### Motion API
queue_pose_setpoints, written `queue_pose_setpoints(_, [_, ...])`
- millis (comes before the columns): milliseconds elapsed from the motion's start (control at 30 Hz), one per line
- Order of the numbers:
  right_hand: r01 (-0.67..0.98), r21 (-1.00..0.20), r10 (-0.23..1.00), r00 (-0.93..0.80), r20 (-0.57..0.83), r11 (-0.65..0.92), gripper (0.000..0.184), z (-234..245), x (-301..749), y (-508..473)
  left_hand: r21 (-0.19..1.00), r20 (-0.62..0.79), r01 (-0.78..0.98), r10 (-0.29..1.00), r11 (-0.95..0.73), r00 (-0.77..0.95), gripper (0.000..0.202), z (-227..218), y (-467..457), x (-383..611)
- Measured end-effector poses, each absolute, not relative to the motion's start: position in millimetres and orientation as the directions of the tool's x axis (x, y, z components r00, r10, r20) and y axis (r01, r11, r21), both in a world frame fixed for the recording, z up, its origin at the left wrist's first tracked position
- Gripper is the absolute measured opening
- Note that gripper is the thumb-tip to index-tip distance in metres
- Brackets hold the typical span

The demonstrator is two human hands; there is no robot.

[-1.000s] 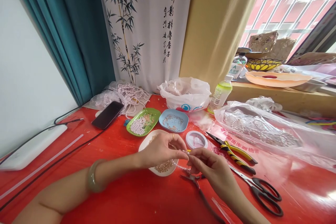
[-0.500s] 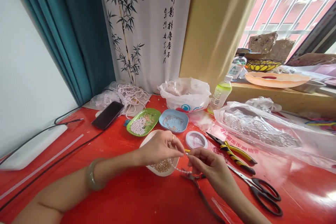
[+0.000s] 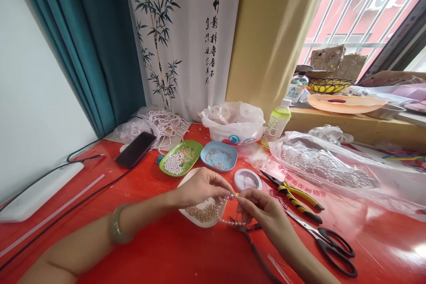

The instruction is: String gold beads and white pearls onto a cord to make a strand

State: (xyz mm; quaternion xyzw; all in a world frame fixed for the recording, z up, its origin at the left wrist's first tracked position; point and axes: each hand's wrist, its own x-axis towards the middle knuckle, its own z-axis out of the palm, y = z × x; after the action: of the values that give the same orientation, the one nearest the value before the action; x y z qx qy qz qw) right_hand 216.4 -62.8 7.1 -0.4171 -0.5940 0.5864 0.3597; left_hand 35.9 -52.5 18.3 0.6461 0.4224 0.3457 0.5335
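A strand of small pinkish pearl beads [image 3: 229, 222] hangs in a loop between my two hands, over the table. My left hand [image 3: 203, 187] pinches its upper end between thumb and fingertips, above the white dish [image 3: 205, 225] of gold beads [image 3: 201, 214]. Just to the right, my right hand [image 3: 261, 206] has thumb and index finger closed on the strand close to the left fingertips. Below the right hand lies a dark-handled hand tool [image 3: 255, 250], its head partly hidden by the beads and fingers.
Behind the hands stand a green tray [image 3: 196, 147] of pearls, a blue tray [image 3: 218, 147] and a round white lid [image 3: 248, 180]. Yellow-black pliers [image 3: 299, 202] and scissors [image 3: 328, 242] lie at right. A phone [image 3: 136, 149], a drink bottle [image 3: 277, 123] and bagged beads [image 3: 319, 162] sit farther back.
The left fingers have shifted slightly left and away from the right fingertips. More of the bead strand now shows, as an open loop between the hands.
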Motion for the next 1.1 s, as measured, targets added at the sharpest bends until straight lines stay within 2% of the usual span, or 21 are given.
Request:
queue_pose_setpoints(200, [0.062, -0.996, 0.907, -0.414, -0.079, -0.059, 0.031, 4.6, 216.0, -63.0, 0.952, 0.002, 0.28, 0.917, -0.124, 0.4, 0.02, 16.6, -53.5, 34.0])
queue_pose_setpoints(433, [0.095, -0.993, 0.905, -0.414, -0.1, -0.067, 0.033, 3.5, 216.0, -62.8, 0.841, 0.125, 0.425, 0.885, -0.334, 0.449, 0.013, 16.2, -56.1, 34.4])
queue_pose_setpoints(600, [0.125, -0.992, 0.922, -0.382, -0.058, -0.011, 0.029, 4.4, 216.5, -62.7, 0.784, 0.183, 0.486, 0.892, -0.385, 0.413, 0.009, 17.5, -59.4, 37.3])
queue_pose_setpoints(800, [0.175, -0.972, 0.986, -0.077, 0.148, 0.159, 0.027, 15.4, 226.3, -61.9, 0.909, 0.109, 0.352, 0.943, -0.222, 0.313, 0.008, 7.1, -55.5, 38.5])
queue_pose_setpoints(1100, [0.154, -0.974, 0.969, -0.206, 0.133, 0.166, 0.023, 14.4, 223.4, -63.7, 0.982, 0.085, 0.139, 0.959, -0.126, 0.269, 0.006, 1.2, -54.8, 45.1])
